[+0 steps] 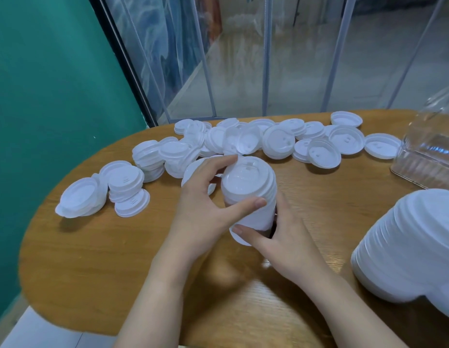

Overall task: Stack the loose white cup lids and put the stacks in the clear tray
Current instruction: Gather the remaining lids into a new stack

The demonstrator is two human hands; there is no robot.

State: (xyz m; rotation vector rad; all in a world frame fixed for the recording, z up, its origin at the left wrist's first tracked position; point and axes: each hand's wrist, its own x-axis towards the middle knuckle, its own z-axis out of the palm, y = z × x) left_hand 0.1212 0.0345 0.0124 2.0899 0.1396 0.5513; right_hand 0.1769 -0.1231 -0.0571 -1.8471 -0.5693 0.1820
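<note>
A stack of white cup lids (251, 187) stands at the middle of the wooden table (118, 259). My left hand (203, 204) grips the stack from the left, thumb across its front and fingers over its top edge. My right hand (281, 237) holds its base from the right, thumb under the lowest lid. Several loose white lids (278, 141) lie scattered along the table's far side, with small piles at the left (125, 182). The clear tray (429, 156) sits at the right edge. A tall finished stack of lids (414, 247) lies near me at the right.
A green wall (42, 96) rises to the left of the table. Clear plastic curtain strips (268, 59) hang behind its far edge. The table's rounded left end drops off to a pale floor (37, 332).
</note>
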